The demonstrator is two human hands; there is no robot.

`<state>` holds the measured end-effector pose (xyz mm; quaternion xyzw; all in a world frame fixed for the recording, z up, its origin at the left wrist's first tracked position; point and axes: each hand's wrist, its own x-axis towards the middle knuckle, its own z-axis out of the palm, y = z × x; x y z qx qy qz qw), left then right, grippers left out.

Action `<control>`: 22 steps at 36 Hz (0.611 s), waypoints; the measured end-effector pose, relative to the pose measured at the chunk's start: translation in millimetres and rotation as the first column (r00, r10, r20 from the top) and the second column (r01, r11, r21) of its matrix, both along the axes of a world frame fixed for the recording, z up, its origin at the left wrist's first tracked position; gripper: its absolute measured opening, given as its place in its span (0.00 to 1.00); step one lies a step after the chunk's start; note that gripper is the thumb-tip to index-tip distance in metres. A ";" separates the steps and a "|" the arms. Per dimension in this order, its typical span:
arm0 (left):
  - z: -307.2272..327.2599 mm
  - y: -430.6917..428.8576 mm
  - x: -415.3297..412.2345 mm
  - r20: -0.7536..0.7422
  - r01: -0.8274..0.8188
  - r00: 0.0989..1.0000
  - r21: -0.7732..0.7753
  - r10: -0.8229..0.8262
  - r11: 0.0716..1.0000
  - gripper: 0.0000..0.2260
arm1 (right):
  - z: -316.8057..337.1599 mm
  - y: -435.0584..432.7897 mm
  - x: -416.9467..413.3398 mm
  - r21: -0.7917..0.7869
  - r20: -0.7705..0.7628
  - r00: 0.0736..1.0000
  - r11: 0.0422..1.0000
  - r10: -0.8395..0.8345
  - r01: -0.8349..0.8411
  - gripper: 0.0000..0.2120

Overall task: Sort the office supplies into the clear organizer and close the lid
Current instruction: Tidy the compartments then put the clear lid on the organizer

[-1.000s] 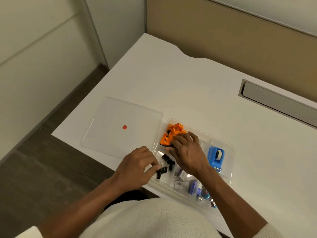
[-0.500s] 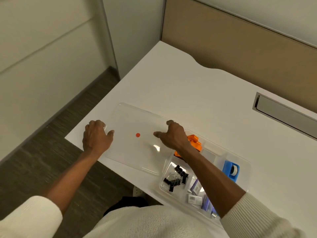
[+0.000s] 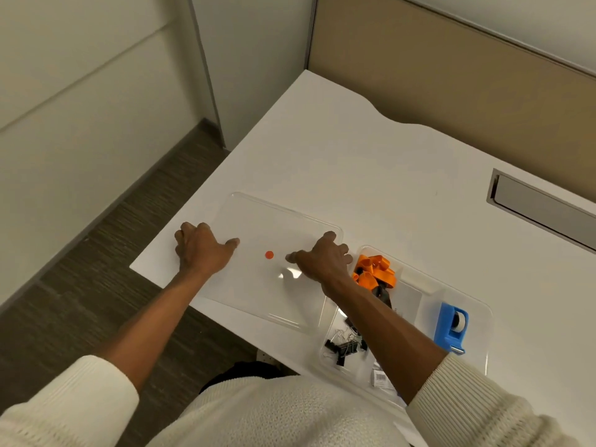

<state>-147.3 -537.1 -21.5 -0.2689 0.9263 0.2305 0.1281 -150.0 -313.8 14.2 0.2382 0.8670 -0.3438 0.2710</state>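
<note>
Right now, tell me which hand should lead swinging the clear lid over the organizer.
Left hand, probably: it grips the lid's outer edge, farthest from the organizer; the right hand holds the edge beside it.

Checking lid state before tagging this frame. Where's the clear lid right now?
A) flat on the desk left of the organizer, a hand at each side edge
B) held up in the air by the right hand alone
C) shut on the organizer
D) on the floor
A: the clear lid lies on the desk beside the open organizer, with the left hand at its left edge and the right hand at its right edge.
</note>
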 end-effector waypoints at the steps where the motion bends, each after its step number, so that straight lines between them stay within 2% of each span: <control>1: 2.3 -2.5 -3.3 0.011 -0.024 1.000 0.016 0.023 1.000 0.35 | -0.4 0.0 0.1 -0.022 -0.014 0.999 0.999 -0.029 0.028 0.48; 6: 2.2 -24.4 -17.7 0.016 -0.160 0.987 0.145 0.159 0.976 0.45 | 3.3 -5.4 -0.7 -0.122 -0.084 0.982 0.980 -0.169 0.158 0.49; 9: 11.0 -32.2 -22.1 -0.026 -0.210 0.975 0.233 0.222 0.949 0.39 | 6.6 -9.9 -0.9 -0.179 -0.122 0.966 0.962 -0.229 0.205 0.48; 13: 22.0 -42.6 -28.2 -0.103 -0.225 0.962 0.223 0.253 0.948 0.29 | 18.5 -15.9 -1.2 -0.242 -0.202 0.939 0.943 -0.279 0.228 0.46; 18: 36.7 -42.0 -33.5 -0.166 -0.268 0.933 0.275 0.320 0.924 0.31 | 43.3 -4.3 0.8 -0.288 -0.348 0.882 0.932 -0.317 0.221 0.40; 22: 46.2 -12.7 -28.7 -0.211 -0.177 0.948 0.274 0.238 0.945 0.32 | 61.1 25.8 8.1 -0.267 -0.427 0.839 0.933 -0.338 0.241 0.39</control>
